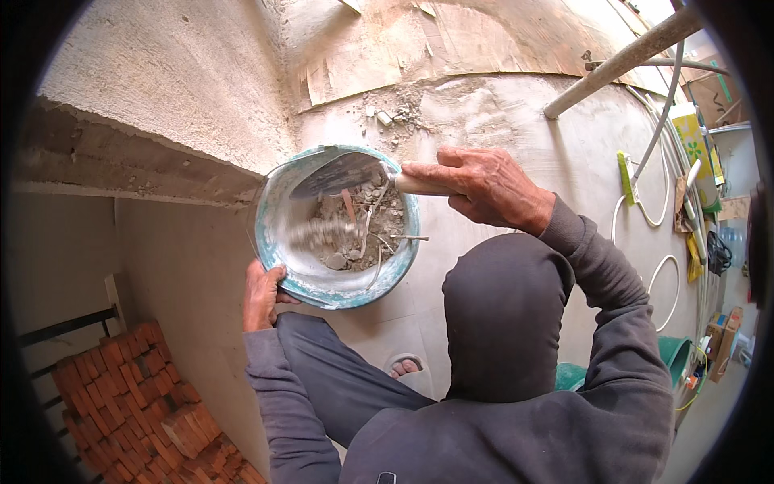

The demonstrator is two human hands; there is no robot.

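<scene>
My right hand (504,187) is closed around the pale handle of a trowel (334,173). Its metal blade reaches over the far inner side of a teal bucket (407,266). At the bucket's near left rim, my left hand (262,294) grips the edge, with the thumb on the rim. Inside the bucket lies grey rubble (367,218) with broken lumps, a reddish piece and pale strips, one of which sticks out over the right rim. A whitish streak in the bucket's left half is blurred by motion.
A rough concrete edge (129,157) juts in from the left, close to the bucket. Stacked red bricks (133,403) stand lower left. Debris (387,117) lies beyond the bucket. A metal pole (621,64) slants at right, near loose white hoses (665,185). A sandalled foot (405,369) is below.
</scene>
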